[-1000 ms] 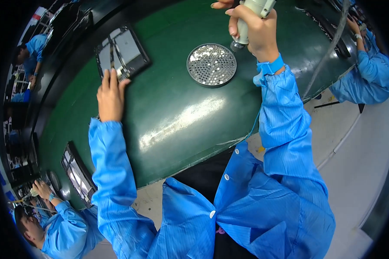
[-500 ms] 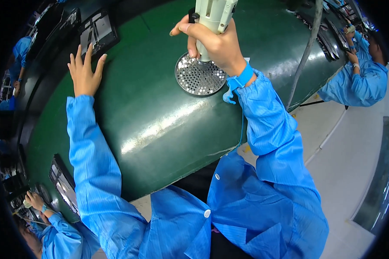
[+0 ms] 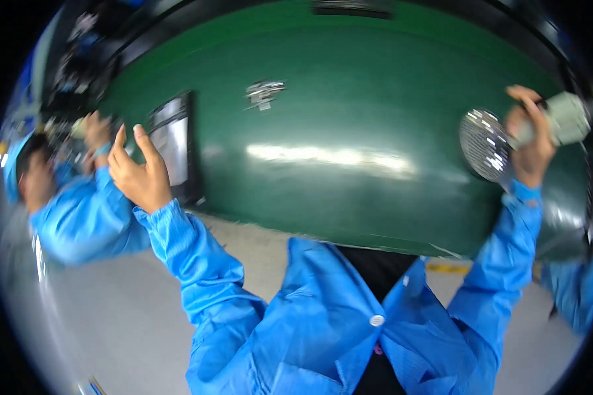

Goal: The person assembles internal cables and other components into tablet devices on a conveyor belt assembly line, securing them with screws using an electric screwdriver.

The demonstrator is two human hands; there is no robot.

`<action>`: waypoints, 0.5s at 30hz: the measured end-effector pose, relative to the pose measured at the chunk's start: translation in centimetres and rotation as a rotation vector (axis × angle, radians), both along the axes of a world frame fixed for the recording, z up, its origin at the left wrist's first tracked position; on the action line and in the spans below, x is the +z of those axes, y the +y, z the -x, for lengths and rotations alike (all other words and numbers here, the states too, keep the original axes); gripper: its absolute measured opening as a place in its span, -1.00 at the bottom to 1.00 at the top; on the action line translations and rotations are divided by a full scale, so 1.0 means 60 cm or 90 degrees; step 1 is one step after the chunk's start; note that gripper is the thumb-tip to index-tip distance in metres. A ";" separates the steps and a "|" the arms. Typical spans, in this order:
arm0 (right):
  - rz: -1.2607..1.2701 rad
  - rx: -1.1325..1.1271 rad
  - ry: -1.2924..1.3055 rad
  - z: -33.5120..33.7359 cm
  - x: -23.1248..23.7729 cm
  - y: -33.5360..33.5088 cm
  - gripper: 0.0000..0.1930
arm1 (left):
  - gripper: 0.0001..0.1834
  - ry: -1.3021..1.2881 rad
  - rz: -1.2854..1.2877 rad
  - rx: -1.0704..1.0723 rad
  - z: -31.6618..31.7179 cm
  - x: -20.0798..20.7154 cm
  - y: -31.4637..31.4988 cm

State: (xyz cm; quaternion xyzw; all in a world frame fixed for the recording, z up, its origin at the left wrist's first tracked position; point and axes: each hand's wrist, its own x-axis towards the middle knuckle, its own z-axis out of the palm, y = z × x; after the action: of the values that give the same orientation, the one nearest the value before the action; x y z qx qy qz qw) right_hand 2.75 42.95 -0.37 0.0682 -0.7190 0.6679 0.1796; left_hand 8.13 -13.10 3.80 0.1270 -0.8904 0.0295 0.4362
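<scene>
My right hand point(image 3: 532, 141) is wrapped round the grip of a pale grey-green handheld tool point(image 3: 563, 120) at the right of the table. A round metal disc point(image 3: 484, 145), covered in small holes, sits at the tool's narrow end and faces left, tilted. Motion smears both. My left hand point(image 3: 141, 172) is raised at the left with nothing in it, thumb and fingers apart. Close beside it lies a dark-framed flat panel point(image 3: 190, 148) with a pale, shiny middle. Small silvery metal pieces point(image 3: 265, 92) lie on the green tabletop point(image 3: 329, 118), their kind too blurred to tell.
At the left, a co-worker point(image 3: 85, 210) in blue sits close to the table, hands raised. Another blue sleeve point(image 3: 576, 289) shows at the right edge. A dark flat object point(image 3: 352, 8) lies at the far edge.
The view has swung left. My right hand and the tool with its disc now appear far right, tilted sideways. The left hand has moved from over the tabletop to beside the dark-framed panel.
</scene>
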 end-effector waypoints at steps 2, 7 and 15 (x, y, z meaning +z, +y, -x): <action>0.082 -0.001 0.035 -0.002 0.016 -0.023 -0.71 | -0.12 -0.170 0.008 0.375 -0.049 -0.017 -0.154; 0.078 0.050 0.052 0.005 0.008 0.000 -0.77 | 0.18 -0.435 -0.633 0.220 -0.084 -0.060 -0.247; 0.118 -0.038 -0.017 -0.030 0.037 -0.061 -0.91 | 0.02 -0.628 -0.683 0.081 -0.039 -0.093 -0.294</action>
State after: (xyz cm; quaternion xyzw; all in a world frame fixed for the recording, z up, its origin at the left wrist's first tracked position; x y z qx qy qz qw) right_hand 4.54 39.27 1.84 0.0210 -0.6583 0.7266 0.1957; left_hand 10.45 -30.72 -1.77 0.3468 -0.8661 -0.3313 -0.1406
